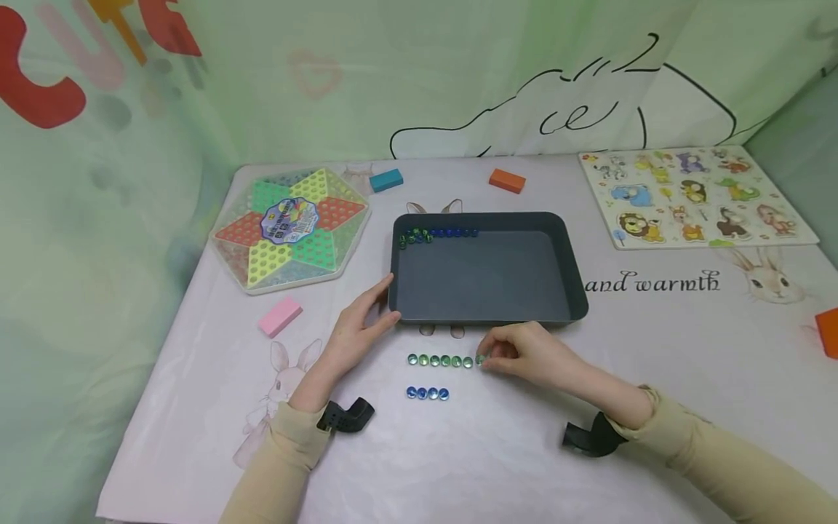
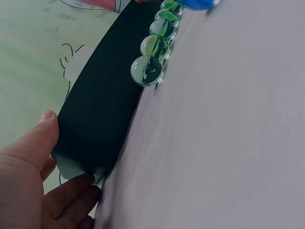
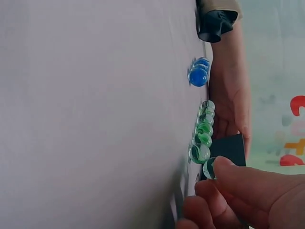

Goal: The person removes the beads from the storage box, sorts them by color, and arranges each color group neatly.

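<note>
A dark tray stands mid-table with green and blue marbles lined along its far left wall. In front of it lie a row of green marbles and a shorter row of blue marbles. My left hand rests against the tray's near left corner, thumb on the side and fingers at the front; the left wrist view shows this corner and the green row. My right hand pinches a green marble at the right end of the green row.
A star-shaped marble board lies at the back left, with a pink block near it. A teal block and an orange block sit behind the tray. An animal puzzle lies at the back right.
</note>
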A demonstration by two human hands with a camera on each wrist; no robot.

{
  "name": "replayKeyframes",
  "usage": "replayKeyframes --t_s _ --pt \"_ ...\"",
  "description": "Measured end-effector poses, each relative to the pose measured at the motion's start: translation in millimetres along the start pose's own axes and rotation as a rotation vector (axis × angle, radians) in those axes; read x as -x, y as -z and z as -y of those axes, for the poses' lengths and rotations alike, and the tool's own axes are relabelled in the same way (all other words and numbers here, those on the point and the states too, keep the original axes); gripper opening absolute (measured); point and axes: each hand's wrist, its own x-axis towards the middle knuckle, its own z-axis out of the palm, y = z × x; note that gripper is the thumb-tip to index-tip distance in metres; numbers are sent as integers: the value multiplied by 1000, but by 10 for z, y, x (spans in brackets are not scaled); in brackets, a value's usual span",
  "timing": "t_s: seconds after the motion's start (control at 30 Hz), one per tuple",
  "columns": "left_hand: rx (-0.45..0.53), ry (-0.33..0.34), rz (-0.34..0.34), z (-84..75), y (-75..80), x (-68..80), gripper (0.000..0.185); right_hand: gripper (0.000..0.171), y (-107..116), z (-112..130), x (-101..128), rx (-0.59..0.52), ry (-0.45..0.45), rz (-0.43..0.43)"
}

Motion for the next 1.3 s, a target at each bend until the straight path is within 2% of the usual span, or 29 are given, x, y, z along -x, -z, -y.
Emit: replayKeyframes --t_s 0.53,1.07,1.3 --pt "15 4 -4 -7 -5 4 60 7 -61 -35 -32 36 -10 12" --pt "5 7 -8 -20 -1 13 60 12 -7 8 -23 48 6 38" --pt "9 3 -8 -14 -5 7 60 12 206 183 -75 70 64 134"
